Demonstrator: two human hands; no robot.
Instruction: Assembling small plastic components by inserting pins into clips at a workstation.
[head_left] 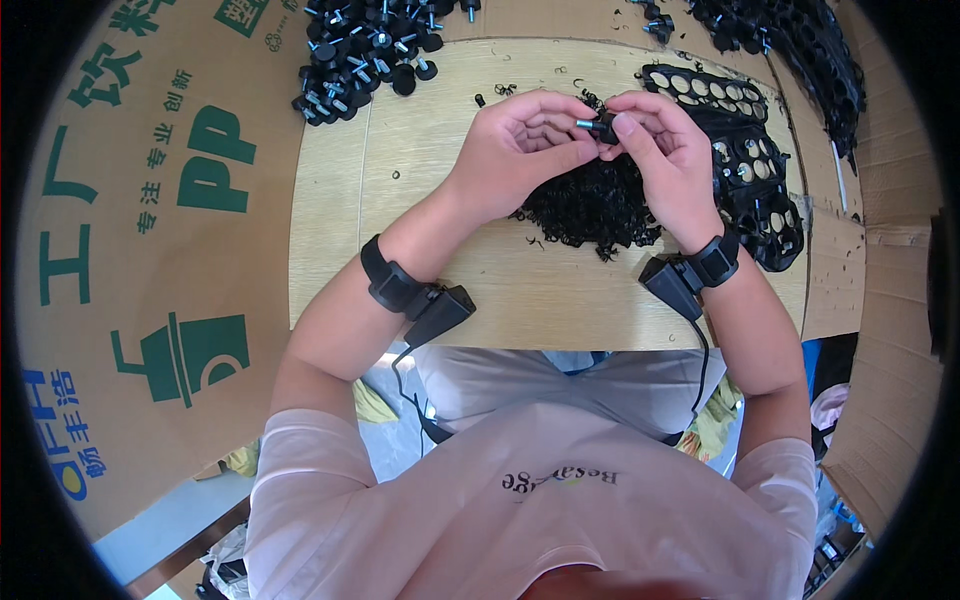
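I take the heap of black trimmings on the table as my landmark. The small black part, which has a short metal stud, is held up over the far edge of this heap. The right hand has its grip closed on the dark head of the part, with the thumb laid against it. The left hand is curled at the stud side, its thumb close to the head; whether this grip also presses the part, or only surrounds it, is not clear to me.

Just to the right of the heap lie black perforated sheets. Well to the left and beyond the heap there is a pile of similar studded parts.

In my judgement, the likeliest trouble is a slip. The part is small and only fingertips seem to hold it, so a careless turn could drop it into the heap, where black on black would be difficult to find. Thin scraps could also cling to the head, because the hands work so near to the heap. The right wrist box sits low beside the heap and may sweep trimmings aside, and its hanging cable might catch on the near table edge if the arm moves suddenly.
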